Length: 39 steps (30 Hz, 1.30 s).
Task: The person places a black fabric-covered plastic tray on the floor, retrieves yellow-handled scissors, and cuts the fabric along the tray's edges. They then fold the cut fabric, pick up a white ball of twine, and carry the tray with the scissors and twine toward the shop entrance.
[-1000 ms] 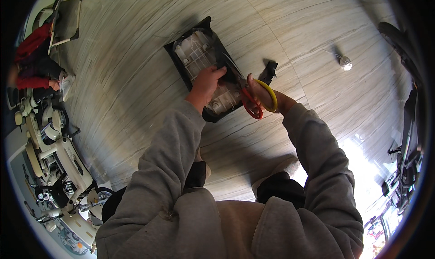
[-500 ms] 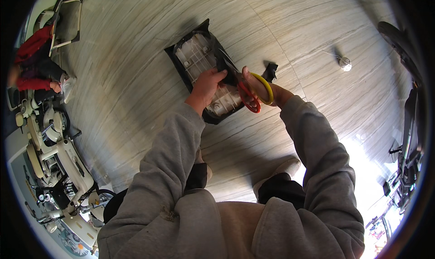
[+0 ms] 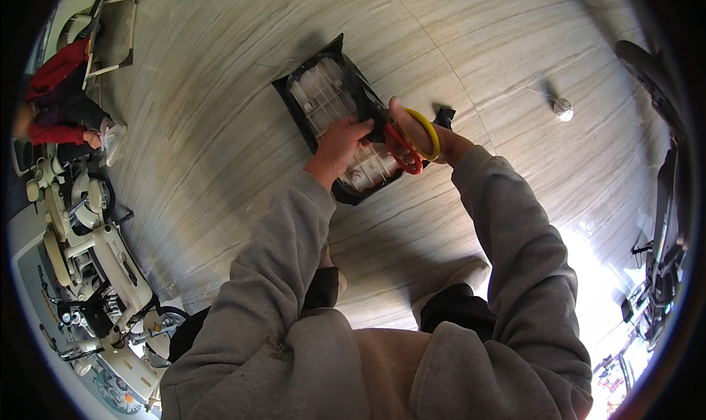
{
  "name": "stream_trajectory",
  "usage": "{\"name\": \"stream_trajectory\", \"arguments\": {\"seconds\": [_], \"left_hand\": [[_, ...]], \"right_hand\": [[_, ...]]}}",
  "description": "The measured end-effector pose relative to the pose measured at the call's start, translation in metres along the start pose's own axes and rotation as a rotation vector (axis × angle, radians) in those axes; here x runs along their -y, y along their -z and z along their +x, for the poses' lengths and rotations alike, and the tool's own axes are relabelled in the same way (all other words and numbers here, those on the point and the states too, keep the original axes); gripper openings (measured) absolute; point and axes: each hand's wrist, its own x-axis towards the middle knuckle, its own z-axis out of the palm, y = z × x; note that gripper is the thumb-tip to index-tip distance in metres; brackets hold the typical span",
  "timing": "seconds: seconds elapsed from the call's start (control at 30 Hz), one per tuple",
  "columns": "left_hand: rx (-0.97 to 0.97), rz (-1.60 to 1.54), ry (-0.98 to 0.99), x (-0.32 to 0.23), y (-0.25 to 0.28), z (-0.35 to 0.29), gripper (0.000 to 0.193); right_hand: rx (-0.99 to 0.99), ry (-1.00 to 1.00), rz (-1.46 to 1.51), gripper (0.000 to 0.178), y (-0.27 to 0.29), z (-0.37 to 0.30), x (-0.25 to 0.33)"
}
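On the floor in front of me lies what looks like an upturned scooter seat, its pale ribbed plastic base (image 3: 322,89) framed by a loose black cover (image 3: 294,116). My left hand (image 3: 340,149) rests over the base, thumb and fingers pinching the black cover near its right side. Scissors with one red and one yellow handle (image 3: 436,139) are in my right hand (image 3: 419,132), at the right edge of the seat. Their blades are mostly hidden by the cover and my hands.
A black scrap (image 3: 444,116) lies just beyond my right hand. Farther right is a white ball of string (image 3: 562,110). Cream scooters (image 3: 110,262) line the left side, where a person in red (image 3: 62,74) sits. Dark vehicle parts (image 3: 654,273) stand at the right.
The scissors' handles have shifted slightly up and to the left, and less of the blades shows. My left hand still pinches the cover.
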Motion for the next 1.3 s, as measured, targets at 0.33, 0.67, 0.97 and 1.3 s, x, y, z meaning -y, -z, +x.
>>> {"name": "stream_trajectory", "arguments": {"seconds": [0.33, 0.67, 0.97, 1.3], "left_hand": [[0.004, -0.001, -0.01, 0.001, 0.001, 0.0, 0.018], [0.02, 0.026, -0.001, 0.004, 0.004, 0.0, 0.015], [-0.017, 0.058, -0.04, 0.006, 0.003, -0.001, 0.021], [-0.052, 0.224, -0.071, 0.002, -0.001, -0.008, 0.024]], "right_hand": [[0.074, -0.026, -0.036, 0.077, 0.008, 0.004, 0.018], [-0.097, 0.051, -0.219, 0.077, 0.005, 0.005, 0.029], [-0.013, -0.006, -0.247, 0.079, 0.008, 0.015, 0.041], [-0.013, -0.009, -0.29, 0.078, 0.007, 0.019, 0.053]]}}
